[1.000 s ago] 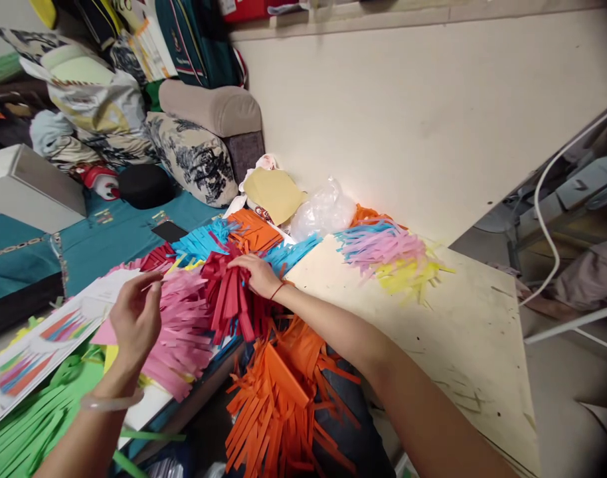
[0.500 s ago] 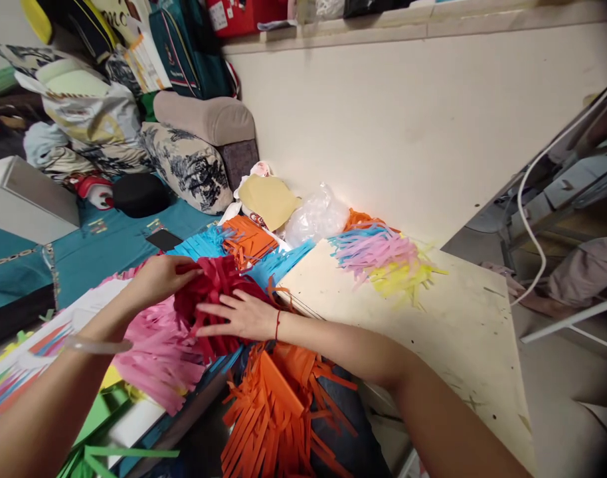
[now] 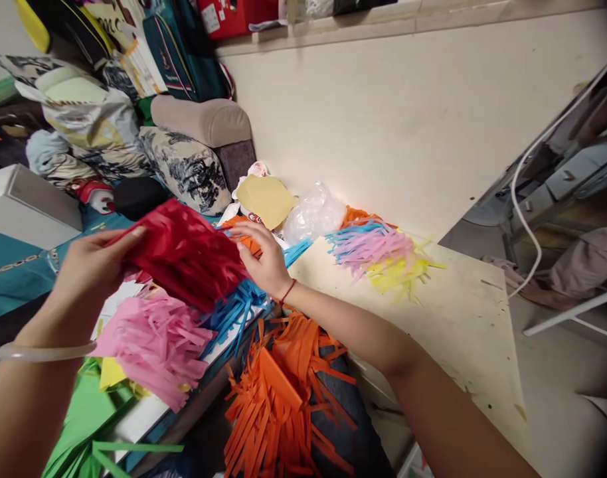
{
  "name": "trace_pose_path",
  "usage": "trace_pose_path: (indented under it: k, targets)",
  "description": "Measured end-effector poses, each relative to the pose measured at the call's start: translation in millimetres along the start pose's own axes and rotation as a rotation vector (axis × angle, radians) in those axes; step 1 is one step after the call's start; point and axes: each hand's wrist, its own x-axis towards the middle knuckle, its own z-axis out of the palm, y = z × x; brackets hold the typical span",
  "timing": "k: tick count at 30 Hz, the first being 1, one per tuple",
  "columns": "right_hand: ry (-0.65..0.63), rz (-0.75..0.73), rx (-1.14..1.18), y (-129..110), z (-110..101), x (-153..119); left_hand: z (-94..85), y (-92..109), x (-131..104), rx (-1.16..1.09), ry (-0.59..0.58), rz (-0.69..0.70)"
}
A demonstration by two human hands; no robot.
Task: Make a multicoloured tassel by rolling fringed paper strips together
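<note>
My left hand (image 3: 98, 259) pinches the edge of a red fringed tissue paper (image 3: 184, 255), thumb on top. The red paper is lifted and slightly blurred, its strips hanging to the right. At the strips' right end is my right hand (image 3: 263, 259), fingers stretched out and thumb apart; whether it touches the strips is unclear. Below the red paper lie pink fringed tissue paper (image 3: 157, 342) and blue fringed tissue paper (image 3: 236, 309). An orange fringed tissue paper (image 3: 278, 392) rests across my lap. Green tissue paper (image 3: 79, 411) lies at the lower left.
On the pale wooden board (image 3: 463, 332) to the right lies a blue, pink and yellow fringed bundle (image 3: 376, 252). Behind are a clear plastic bag (image 3: 316, 212) and patterned cushions (image 3: 184, 169). A white box (image 3: 29, 206) stands left. A white cable (image 3: 520, 206) hangs at the right.
The red fringed paper has been raised from the pile and spread out to the left by my left hand. My right hand has moved up and off it toward its right end.
</note>
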Motion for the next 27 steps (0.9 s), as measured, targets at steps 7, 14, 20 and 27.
trace_pose_path:
  k: [7,14,20,27]
  targets:
    - [-0.043,0.108,0.010,22,16,6,-9.2,-4,-28,-0.574,0.255,-0.277]
    - [-0.753,0.277,-0.432,51,45,-17,-46.7,-114,-50,-0.339,0.219,-0.469]
    - [-0.840,0.297,-0.595,46,75,-43,-55.6,-114,-49,-0.294,0.217,-0.421]
    - [-0.831,0.336,-0.679,46,84,-42,-50.2,-105,-47,-0.420,0.221,-0.448]
